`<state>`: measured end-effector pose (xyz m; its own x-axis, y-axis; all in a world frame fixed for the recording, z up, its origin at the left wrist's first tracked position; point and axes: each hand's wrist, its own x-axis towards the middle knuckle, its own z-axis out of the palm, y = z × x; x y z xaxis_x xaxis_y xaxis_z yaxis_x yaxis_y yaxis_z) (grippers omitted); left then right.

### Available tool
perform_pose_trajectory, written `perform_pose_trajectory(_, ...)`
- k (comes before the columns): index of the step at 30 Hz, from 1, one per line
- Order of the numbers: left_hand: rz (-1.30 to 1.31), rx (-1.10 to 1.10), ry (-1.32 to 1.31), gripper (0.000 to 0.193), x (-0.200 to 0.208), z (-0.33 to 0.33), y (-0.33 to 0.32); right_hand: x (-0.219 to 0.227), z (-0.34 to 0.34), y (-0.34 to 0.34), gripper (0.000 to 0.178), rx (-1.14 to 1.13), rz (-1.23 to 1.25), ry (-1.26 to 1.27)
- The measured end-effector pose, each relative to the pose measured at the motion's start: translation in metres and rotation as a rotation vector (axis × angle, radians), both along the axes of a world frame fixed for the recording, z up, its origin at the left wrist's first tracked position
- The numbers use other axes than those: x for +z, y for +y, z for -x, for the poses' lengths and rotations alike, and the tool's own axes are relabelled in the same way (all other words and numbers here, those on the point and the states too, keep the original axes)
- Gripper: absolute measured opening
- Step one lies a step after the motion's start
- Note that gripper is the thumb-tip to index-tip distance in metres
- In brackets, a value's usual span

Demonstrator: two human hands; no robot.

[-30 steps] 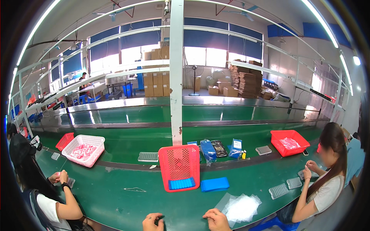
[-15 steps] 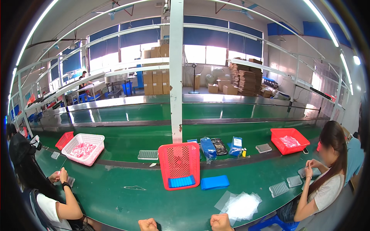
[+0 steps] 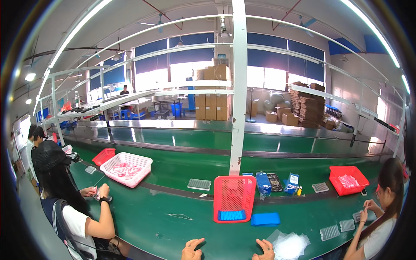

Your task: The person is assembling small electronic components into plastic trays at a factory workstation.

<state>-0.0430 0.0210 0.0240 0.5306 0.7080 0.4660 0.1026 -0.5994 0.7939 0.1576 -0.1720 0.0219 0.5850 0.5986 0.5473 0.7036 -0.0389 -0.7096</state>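
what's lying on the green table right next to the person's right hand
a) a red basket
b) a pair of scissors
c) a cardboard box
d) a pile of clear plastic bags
d: a pile of clear plastic bags lies on the green table just beside the right hand, while the red basket stands farther off, tipped on its side.

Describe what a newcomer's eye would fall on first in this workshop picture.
A red basket tipped on its side stands mid-table, with blue trays inside it and a blue tray beside it. Behind it a white post rises to the roof. At the lower edge, the left hand and right hand rest on the green table, next to clear bags.
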Motion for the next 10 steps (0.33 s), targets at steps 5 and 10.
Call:
perform_pose_trajectory(5, -0.046, 0.021, -0.031, 0.045, -0.008, 0.002, 0.002, -0.008, -0.003, 0.0, 0.061, 0.061, 0.025, 0.057)
perform_pose_trajectory(10, 0.141, -0.088, -0.117, 0.036, -0.027, -0.003, 0.018, -0.016, -0.025, 0.007, 0.029, -0.105, 0.108, -0.536)
